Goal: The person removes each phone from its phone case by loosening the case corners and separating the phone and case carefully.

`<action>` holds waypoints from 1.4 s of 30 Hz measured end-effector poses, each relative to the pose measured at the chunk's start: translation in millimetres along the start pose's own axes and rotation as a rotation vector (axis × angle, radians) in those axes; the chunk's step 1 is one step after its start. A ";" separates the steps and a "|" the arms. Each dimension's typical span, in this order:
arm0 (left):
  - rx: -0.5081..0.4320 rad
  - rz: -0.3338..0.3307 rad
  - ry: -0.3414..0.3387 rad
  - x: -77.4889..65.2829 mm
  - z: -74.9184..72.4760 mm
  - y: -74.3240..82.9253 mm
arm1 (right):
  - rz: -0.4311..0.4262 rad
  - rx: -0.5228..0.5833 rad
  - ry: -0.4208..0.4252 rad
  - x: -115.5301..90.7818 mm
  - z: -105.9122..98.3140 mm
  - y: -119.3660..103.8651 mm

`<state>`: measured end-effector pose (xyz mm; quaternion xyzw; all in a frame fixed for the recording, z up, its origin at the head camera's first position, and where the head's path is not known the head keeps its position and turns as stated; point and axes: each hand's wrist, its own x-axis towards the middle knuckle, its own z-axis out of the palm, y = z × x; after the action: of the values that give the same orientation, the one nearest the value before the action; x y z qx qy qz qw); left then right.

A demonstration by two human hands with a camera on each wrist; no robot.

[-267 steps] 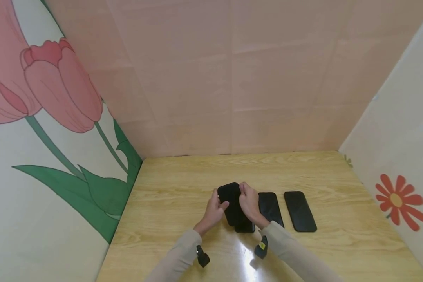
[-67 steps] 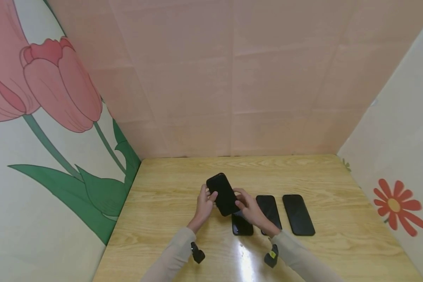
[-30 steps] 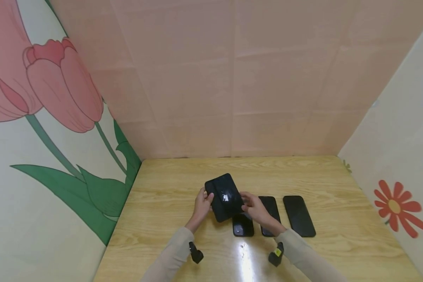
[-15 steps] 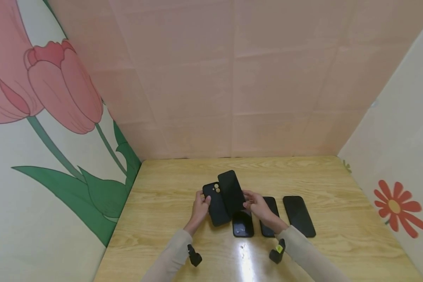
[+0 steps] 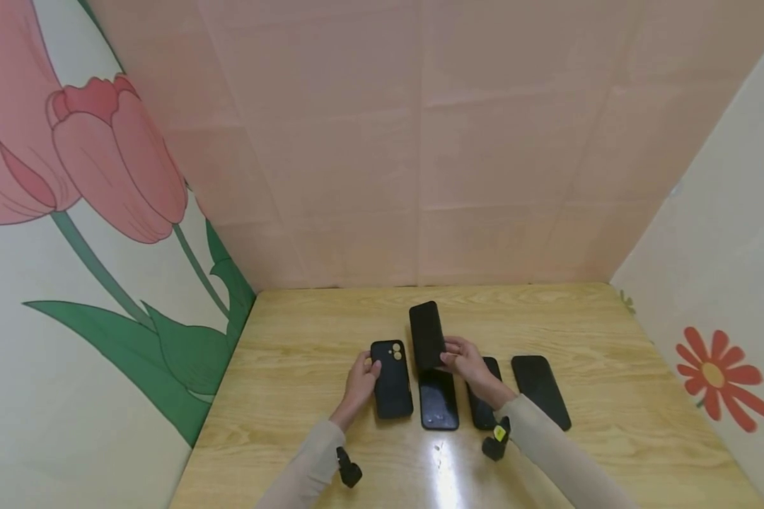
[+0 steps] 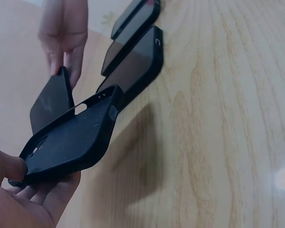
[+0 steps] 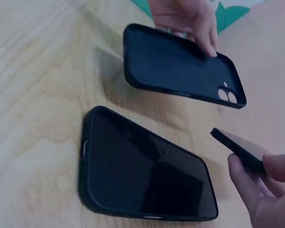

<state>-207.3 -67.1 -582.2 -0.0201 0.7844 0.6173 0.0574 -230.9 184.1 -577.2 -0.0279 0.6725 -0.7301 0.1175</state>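
My left hand point(image 5: 359, 383) grips a black phone case point(image 5: 392, 387) by its left edge, thumb over the rim. The inside of the case is bare, and two round camera holes show near its top. A dark phone point(image 5: 426, 331) is pinched by its right edge between the thumb and fingers of my right hand point(image 5: 468, 362). In the left wrist view this phone point(image 6: 52, 103) stands tilted just beyond the case. Both things are held above the table. Below the right hand lies another phone point(image 7: 147, 171) in a black case, screen up, its top end covered in the head view.
Two more dark phones lie to the right in the same row: one partly behind my right wrist point(image 5: 482, 416), the other phone point(image 5: 540, 391) farthest right. The wooden table point(image 5: 305, 339) meets a pink wall behind and flower-printed walls on both sides.
Earlier both hands held the phone and case together. The two have come apart: the phone has moved right with my right hand, and the case has turned more upright in my left.
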 end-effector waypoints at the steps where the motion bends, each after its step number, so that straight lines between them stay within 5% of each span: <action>1: 0.003 -0.001 -0.002 -0.1 0.3 -0.8 | 0.005 0.002 0.014 2.4 -0.6 0.7; 28: 0.076 0.019 -0.073 -6.8 5.5 -12.9 | 0.110 0.091 0.197 32.7 -3.2 15.7; 42: 0.102 -0.008 -0.030 -2.9 6.0 -14.4 | 0.102 -0.075 0.098 42.8 -3.7 12.8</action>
<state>-202.5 -64.8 -597.2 -0.0108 0.8139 0.5763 0.0727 -271.4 177.8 -595.2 0.0378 0.7048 -0.6980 0.1205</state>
